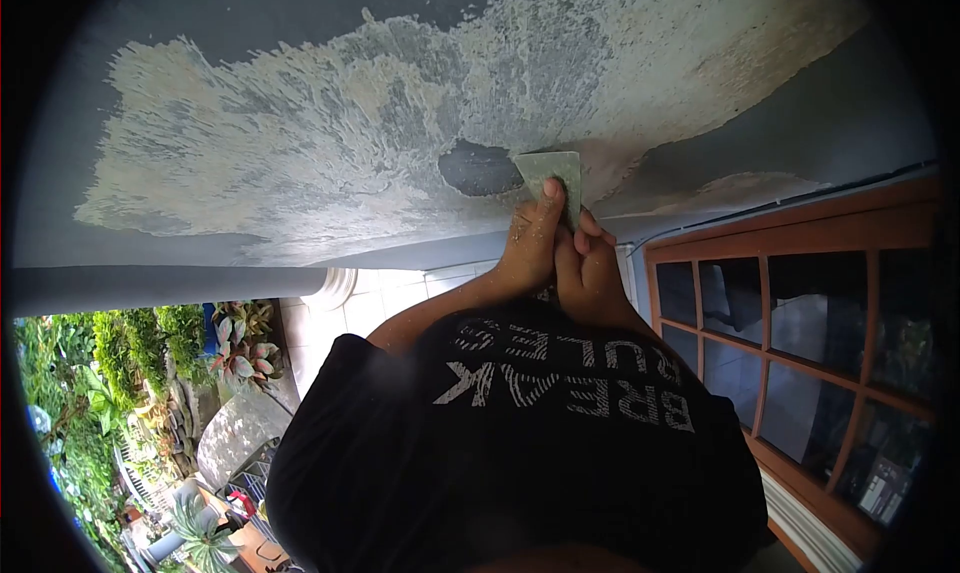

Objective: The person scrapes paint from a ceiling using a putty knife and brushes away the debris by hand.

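Both my hands are raised together against a grey painted surface with a wide rough pale patch (350,113). Between them is a flat scraper (548,163), its wide blade edge up at the patch. My left hand (530,243) grips it, the thumb pressed flat on the blade and dust on the skin. Close beside it, my right hand (590,263) has its fingers curled at the scraper's lower side; the handle is hidden by the hands. Just left of the blade lies a smooth dark grey spot (480,168) with ragged edges.
A brown-framed window (765,333) with several panes stands at the right. A dark cable (780,205) runs above it. At the lower left are garden plants (150,343) and a chair-like grey shape (240,438). Pale floor tiles (385,293) show behind my arms.
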`<state>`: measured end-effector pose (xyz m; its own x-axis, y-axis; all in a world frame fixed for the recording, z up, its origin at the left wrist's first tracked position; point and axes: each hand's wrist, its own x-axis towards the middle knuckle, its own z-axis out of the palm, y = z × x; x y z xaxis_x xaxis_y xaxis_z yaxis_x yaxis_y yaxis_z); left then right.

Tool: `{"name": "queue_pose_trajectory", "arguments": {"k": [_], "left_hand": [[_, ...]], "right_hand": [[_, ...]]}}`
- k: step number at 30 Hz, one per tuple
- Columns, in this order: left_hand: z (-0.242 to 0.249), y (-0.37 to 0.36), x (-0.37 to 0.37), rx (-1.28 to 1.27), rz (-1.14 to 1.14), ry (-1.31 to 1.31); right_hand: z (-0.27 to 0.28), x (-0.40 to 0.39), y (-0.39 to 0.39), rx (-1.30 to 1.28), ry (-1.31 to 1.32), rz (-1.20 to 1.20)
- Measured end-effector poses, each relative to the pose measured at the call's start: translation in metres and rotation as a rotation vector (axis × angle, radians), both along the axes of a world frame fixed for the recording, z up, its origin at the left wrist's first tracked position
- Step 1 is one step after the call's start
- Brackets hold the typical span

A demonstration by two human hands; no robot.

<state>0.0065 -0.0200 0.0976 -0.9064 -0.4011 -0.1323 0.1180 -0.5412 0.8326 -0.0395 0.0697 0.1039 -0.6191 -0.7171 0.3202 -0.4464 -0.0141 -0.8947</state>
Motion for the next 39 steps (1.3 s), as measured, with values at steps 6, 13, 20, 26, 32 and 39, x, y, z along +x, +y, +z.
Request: {"name": "queue_pose_trajectory", "arguments": {"k": [6, 13, 20, 26, 32, 39], "left_hand": [[0.008, -0.015, -0.001, -0.149, 0.015, 0.196], [-0.006, 0.003, -0.002, 0.119, 0.032, 0.137], [-0.002, -0.003, -0.003, -0.013, 0.000, 0.098], [0.002, -0.007, 0.001, -0.024, 0.018, 0.194], [-0.007, -0.001, -0.002, 0.008, 0.000, 0.110], [0.001, 0.004, -0.006, 0.075, 0.023, 0.087]], "right_hand": [[0.008, -0.007, -0.006, 0.023, -0.030, 0.087], [-0.004, -0.006, 0.001, 0.083, 0.000, 0.039], [0.004, -0.005, -0.001, -0.007, -0.025, 0.027], [0.007, -0.011, -0.004, -0.011, 0.024, 0.155], [0.005, -0.005, 0.002, 0.098, 0.063, 0.036], [0.015, -0.010, 0.005, 0.089, -0.002, 0.083]]}}
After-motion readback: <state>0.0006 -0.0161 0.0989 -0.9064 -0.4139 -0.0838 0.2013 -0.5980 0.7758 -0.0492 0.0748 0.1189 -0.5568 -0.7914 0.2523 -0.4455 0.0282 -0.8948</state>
